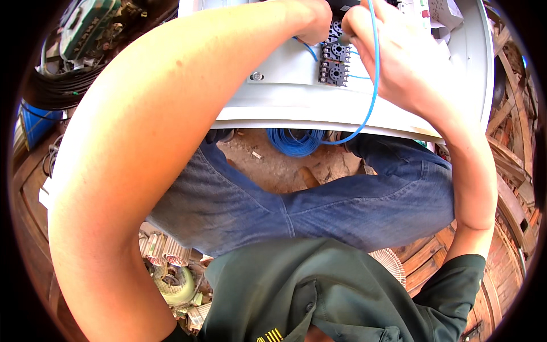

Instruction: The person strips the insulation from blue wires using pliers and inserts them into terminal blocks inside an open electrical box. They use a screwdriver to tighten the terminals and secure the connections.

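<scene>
Dirt floor and wooden clutter surround a white panel (273,108) resting across the person's knees, wiring part done.

Head view: three black relay sockets (335,61) sit in a column on the panel; thin blue leads already run from them, while the blue wire (373,85) trails down to a coil (296,141) below the panel edge, uncut. The right hand (393,51) is clenched on that wire just beside the sockets. The left hand (313,23) touches the top socket; whether its grip is closed cannot be told.

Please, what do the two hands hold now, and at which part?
The right hand pinches the blue wire near its end, over the black relay sockets. Whether the left hand holds anything cannot be told.
</scene>
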A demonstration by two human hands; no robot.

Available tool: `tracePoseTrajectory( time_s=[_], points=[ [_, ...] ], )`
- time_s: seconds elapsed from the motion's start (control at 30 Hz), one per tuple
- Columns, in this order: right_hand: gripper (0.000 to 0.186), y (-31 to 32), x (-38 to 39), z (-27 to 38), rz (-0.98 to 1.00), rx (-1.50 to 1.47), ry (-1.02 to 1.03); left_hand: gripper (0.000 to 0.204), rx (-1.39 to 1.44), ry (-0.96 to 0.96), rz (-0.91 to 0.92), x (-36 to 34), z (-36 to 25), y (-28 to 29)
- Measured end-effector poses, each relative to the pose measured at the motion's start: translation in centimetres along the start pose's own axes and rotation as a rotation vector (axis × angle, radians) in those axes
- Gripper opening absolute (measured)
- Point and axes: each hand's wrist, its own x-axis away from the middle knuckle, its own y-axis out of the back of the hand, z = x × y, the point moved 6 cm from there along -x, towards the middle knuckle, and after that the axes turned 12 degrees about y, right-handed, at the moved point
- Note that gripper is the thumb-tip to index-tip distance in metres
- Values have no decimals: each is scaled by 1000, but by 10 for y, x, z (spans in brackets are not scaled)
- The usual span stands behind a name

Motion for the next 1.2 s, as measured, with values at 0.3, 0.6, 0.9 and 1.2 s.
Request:
tracePoseTrajectory(
  time_s=[0.3,0.6,0.9,1.2],
  points=[
    [16,-13,-5,-12,261,69,-271,28,-48,-135,34,-1,-6,-1],
    [8,-14,-6,-1,168,79,-137,33,41,-52,33,13,1,6],
    [21,4,-15,-1,371,121,-244,31,29,-88,-25,5,-3,1],
    [12,-30,-15,1,565,413,358,32,33,-59,-51,4,-3,3]
  ],
)
